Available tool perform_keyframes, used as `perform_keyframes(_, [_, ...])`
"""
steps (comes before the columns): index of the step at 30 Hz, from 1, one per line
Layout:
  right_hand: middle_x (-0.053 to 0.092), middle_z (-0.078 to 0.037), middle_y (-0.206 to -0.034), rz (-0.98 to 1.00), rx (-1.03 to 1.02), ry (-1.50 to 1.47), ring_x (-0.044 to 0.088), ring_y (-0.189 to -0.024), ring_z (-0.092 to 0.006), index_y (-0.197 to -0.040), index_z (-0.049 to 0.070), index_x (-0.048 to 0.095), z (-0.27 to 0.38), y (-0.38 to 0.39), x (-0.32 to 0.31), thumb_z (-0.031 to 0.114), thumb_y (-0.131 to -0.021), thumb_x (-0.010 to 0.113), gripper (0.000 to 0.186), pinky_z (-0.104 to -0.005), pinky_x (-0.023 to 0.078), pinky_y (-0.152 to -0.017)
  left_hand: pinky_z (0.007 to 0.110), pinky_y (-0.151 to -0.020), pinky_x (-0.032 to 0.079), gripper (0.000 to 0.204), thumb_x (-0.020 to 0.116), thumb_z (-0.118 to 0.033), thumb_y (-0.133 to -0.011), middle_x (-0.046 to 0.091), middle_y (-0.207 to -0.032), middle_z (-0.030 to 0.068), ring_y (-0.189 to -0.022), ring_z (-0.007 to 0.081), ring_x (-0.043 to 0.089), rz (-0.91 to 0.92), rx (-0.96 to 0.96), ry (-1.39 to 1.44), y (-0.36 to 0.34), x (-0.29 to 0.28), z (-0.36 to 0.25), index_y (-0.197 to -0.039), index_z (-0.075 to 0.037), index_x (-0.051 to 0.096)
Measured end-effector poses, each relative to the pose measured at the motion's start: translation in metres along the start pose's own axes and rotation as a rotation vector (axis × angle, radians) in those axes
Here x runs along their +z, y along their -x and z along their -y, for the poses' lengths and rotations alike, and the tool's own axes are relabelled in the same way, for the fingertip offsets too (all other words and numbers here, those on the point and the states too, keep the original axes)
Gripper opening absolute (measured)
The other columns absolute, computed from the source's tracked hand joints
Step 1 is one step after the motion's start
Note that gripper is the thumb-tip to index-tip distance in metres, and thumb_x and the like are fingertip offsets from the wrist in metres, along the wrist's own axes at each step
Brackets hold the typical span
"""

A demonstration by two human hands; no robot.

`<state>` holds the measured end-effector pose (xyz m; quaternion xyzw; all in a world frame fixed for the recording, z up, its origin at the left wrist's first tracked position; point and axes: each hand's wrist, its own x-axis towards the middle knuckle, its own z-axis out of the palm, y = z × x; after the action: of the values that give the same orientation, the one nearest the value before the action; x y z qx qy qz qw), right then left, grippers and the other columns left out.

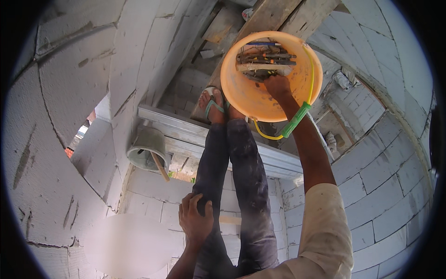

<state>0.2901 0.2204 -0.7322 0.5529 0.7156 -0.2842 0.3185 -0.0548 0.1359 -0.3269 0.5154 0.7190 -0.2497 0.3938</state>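
Observation:
An orange bucket (244, 95) stands on wooden planks in front of my feet. My right hand (278, 87) reaches down inside it, fingers curled; whatever they grip is hidden. Beside that hand lie several long, dirty tools or rods, which I cannot tell apart, and a pale wooden strip (255, 67). A blue rod (262, 43) sits near the bucket's far side. The bucket's yellow handle, with its green grip (296, 121), crosses my right forearm. My left hand (195, 216) rests on my left knee, holding nothing, fingers apart.
My sandalled foot (213, 104) is on the planks (272, 16), above a drop. Stacked metal profiles (181, 132) run across behind my feet. A grey bucket (149, 144) with a wooden stick (160, 167) is at the left. Pale block walls (385, 181) rise around me.

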Motion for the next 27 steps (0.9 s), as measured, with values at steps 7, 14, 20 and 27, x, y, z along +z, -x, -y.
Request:
perform_keyframes(7, [0.077, -0.01, -0.104, -0.154, 0.04, -0.27, 0.078, -0.093, -0.0297, -0.108, 0.011, 0.077, 0.023, 0.017, -0.076, 0.021, -0.092, 0.068, 0.02, -0.0453, 0.063, -0.076, 0.049, -0.099, 0.052, 0.033, 0.078, -0.021, -0.086, 0.066, -0.127, 0.0119, -0.117, 0.0369, 0.063, -0.005, 0.002, 0.008, -0.003, -0.004, -0.002, -0.115, -0.009, 0.071])
perform_keyframes(14, [0.062, -0.015, -0.137, -0.573, 0.211, -0.225, 0.056, -0.134, -0.0355, -0.136, 0.007, 0.063, -0.004, -0.036, -0.095, 0.044, -0.099, 0.066, 0.052, -0.0552, 0.047, -0.11, 0.05, -0.099, 0.052, 0.033, 0.077, -0.026, -0.088, 0.064, -0.129, 0.0106, -0.12, 0.0365, 0.062, 0.027, -0.001, -0.025, -0.006, -0.006, 0.0, -0.117, -0.011, 0.071])
perform_keyframes(20, [0.058, -0.016, -0.141, -0.229, 0.213, -0.311, 0.055, -0.133, -0.0372, -0.138, 0.004, 0.059, 0.004, -0.024, -0.075, 0.054, -0.097, 0.064, 0.064, -0.0577, 0.047, -0.108, 0.05, -0.099, 0.052, 0.033, 0.076, -0.026, -0.088, 0.064, -0.129, 0.0104, -0.119, 0.0365, 0.062, 0.022, 0.021, -0.014, -0.008, -0.007, 0.0, -0.117, -0.011, 0.071])
perform_keyframes(27, [0.065, -0.024, -0.131, -0.184, 0.223, -0.502, 0.06, -0.127, -0.0419, -0.141, -0.001, 0.055, 0.015, 0.031, -0.071, 0.047, -0.099, 0.062, 0.064, -0.0536, 0.052, -0.105, 0.05, -0.099, 0.051, 0.032, 0.076, -0.025, -0.088, 0.064, -0.129, 0.011, -0.118, 0.0365, 0.062, 0.022, 0.022, -0.032, -0.008, -0.008, -0.004, -0.116, -0.011, 0.071])
